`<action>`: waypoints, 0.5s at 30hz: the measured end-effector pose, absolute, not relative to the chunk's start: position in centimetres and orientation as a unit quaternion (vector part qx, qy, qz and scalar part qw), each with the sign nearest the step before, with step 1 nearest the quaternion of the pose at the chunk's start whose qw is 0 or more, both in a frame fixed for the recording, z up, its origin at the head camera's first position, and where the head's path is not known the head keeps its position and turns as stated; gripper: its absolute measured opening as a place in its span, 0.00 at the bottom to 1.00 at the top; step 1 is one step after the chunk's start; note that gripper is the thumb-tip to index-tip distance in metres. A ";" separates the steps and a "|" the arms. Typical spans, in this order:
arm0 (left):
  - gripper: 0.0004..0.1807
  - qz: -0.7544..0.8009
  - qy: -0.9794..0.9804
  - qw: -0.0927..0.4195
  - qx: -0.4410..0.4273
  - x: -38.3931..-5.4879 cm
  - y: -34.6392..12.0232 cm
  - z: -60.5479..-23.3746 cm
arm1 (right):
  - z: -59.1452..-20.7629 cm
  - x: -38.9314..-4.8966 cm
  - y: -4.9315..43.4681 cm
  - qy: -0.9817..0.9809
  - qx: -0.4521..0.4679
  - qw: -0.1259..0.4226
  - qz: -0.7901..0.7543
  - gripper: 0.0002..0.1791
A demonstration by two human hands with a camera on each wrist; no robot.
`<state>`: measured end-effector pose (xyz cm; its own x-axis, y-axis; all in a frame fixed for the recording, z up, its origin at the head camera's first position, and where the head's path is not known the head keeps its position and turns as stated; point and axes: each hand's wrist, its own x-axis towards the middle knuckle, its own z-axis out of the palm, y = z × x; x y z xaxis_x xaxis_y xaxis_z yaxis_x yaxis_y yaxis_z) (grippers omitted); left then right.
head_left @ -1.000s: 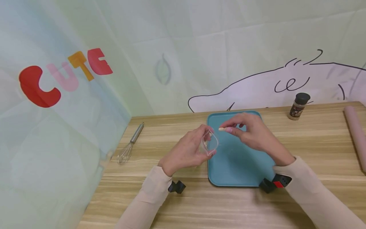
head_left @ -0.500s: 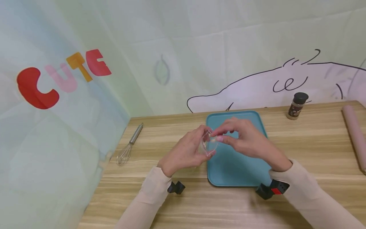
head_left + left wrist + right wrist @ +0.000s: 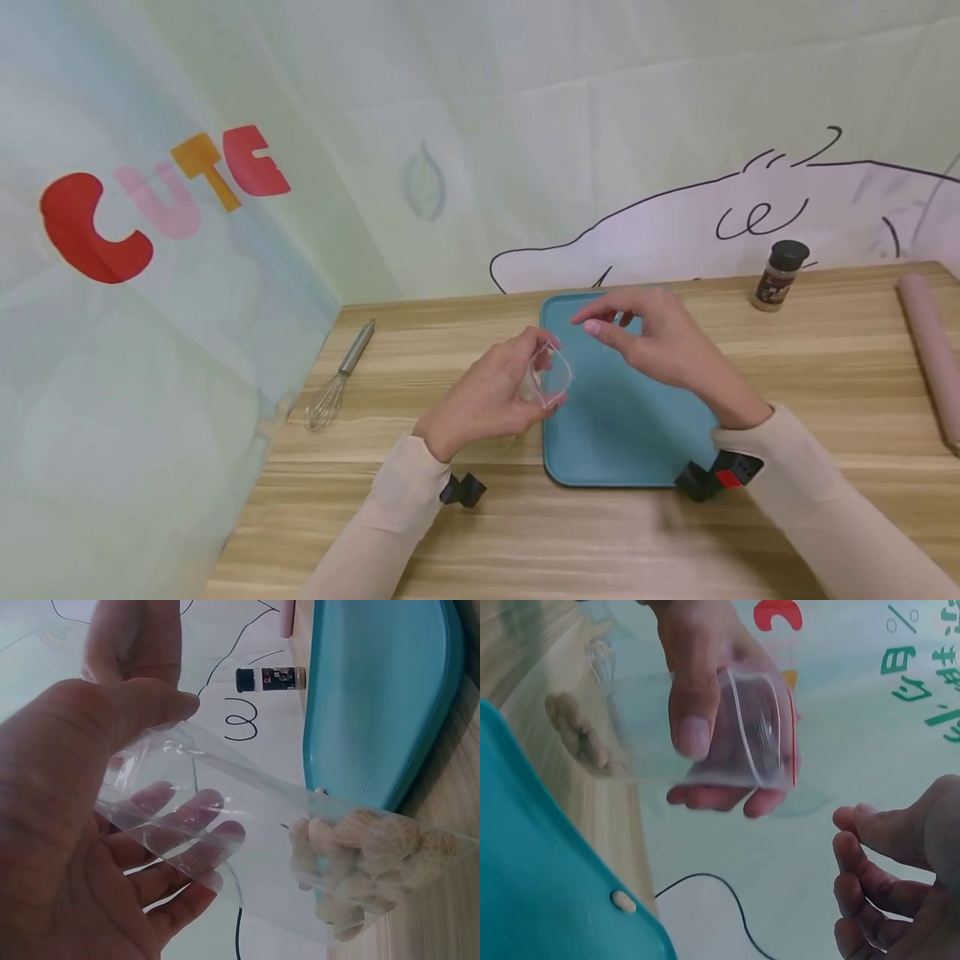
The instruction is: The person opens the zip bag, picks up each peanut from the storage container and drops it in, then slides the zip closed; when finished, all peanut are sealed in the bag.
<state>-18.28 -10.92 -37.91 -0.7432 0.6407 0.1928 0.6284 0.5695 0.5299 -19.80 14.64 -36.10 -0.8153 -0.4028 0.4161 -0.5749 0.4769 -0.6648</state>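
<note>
My left hand [image 3: 487, 392] grips a clear zip bag [image 3: 255, 795] near its mouth, with thumb and fingers spread to either side so the mouth gapes. Several peanuts in their shells [image 3: 379, 851] lie gathered in the bag's bottom. To the right of the bag mouth, over the blue tray [image 3: 615, 450], is my right hand [image 3: 652, 337]. Its thumb and forefinger are apart in the head view, with nothing between them. One peanut [image 3: 623, 901] rests on the tray close to its edge, hidden from the head view by the right hand.
A metal whisk [image 3: 342, 375] lies on the wooden table at left. Behind the tray to the right stands a black-capped seasoning shaker [image 3: 776, 277]. A long pink roll [image 3: 930, 358] lies at the far right. Printed cloth hangs along the table's back and left.
My right hand, which pinched a peanut a second ago, reached into the bag mouth, let the peanut go and drew back up and right. The left hand has stayed in place.
</note>
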 end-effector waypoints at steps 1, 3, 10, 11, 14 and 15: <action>0.30 0.295 0.886 0.011 0.357 -18.3 -10.9 -38.0 | -36.3 -20.2 14.8 -0.855 0.279 0.100 0.425 0.09; 0.30 0.294 0.888 0.012 0.354 -18.3 -10.9 -38.1 | -36.7 -20.9 15.0 -0.862 0.263 0.091 0.424 0.10; 0.30 0.292 0.888 0.012 0.356 -18.4 -11.0 -38.2 | -38.3 -23.6 15.9 -0.890 0.225 0.038 0.396 0.14; 0.30 0.291 0.888 0.011 0.356 -18.5 -11.0 -38.2 | -38.6 -24.0 16.0 -0.893 0.222 0.031 0.391 0.14; 0.29 0.289 0.889 0.008 0.355 -18.5 -11.0 -38.2 | -39.4 -25.2 16.3 -0.902 0.213 0.010 0.375 0.15; 0.29 0.287 0.890 0.008 0.355 -18.5 -11.0 -38.2 | -39.6 -25.6 16.3 -0.905 0.209 0.004 0.370 0.15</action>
